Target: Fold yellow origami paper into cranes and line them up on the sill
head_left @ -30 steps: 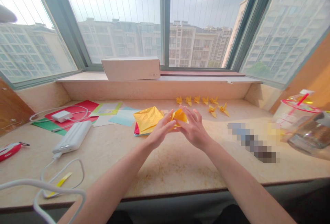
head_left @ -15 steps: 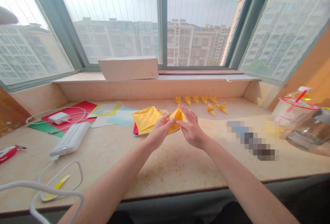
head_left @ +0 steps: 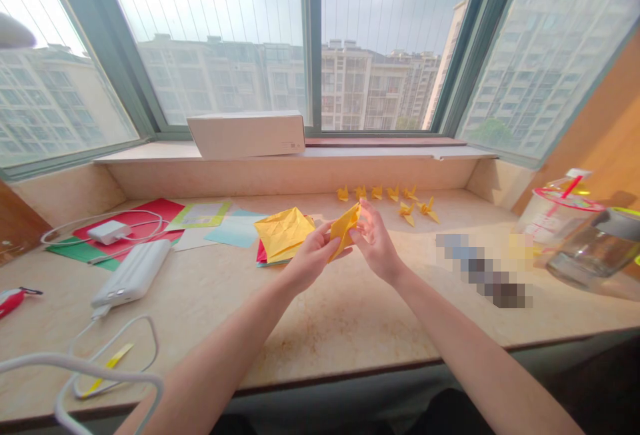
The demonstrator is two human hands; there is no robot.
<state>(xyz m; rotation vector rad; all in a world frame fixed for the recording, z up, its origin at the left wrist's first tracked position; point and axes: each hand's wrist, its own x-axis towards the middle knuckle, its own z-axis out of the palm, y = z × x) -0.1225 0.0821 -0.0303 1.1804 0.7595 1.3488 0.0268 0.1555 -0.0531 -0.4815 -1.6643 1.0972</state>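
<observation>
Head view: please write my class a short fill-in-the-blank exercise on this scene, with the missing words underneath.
The left hand holds a folded sheet coloured ____.
The folded paper birds near the window number ____.
The straw is coloured ____.
Of the two hands, the one nearer the power bank is the ____.

Missing words: yellow; seven; red; left.

You seem to be in a home, probably an upper-floor flat. Your desk is a stone-look ledge built into a bay window, with wood panelling at its sides. Through the glass you face residential blocks at about upper-storey height. Around you lie personal odds and ends: a white power bank, a lidded drink cup with a red straw, and folded paper cranes.
</observation>
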